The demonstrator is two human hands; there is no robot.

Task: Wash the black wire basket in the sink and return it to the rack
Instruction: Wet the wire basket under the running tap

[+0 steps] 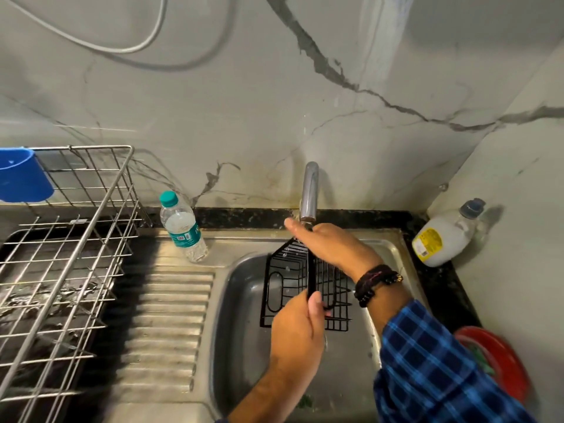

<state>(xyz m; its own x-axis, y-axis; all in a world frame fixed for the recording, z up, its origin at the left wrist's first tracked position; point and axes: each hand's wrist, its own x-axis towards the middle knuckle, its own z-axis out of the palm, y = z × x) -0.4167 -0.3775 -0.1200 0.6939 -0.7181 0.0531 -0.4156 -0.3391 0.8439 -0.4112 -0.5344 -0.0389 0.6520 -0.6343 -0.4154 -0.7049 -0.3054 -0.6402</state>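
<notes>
Black wire basket over sink, both hands gripping

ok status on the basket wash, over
Left hand gripping black wire basket near edge; right hand on its far end. Basket over sink, under tap. Nothing blocking.

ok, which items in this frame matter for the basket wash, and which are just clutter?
Part of the job:
black wire basket, held over the sink
left hand and right hand, both gripping it
tap
steel dish rack, where it goes back

Just lying about:
water bottle
white jug
blue cup
red bowl
</notes>
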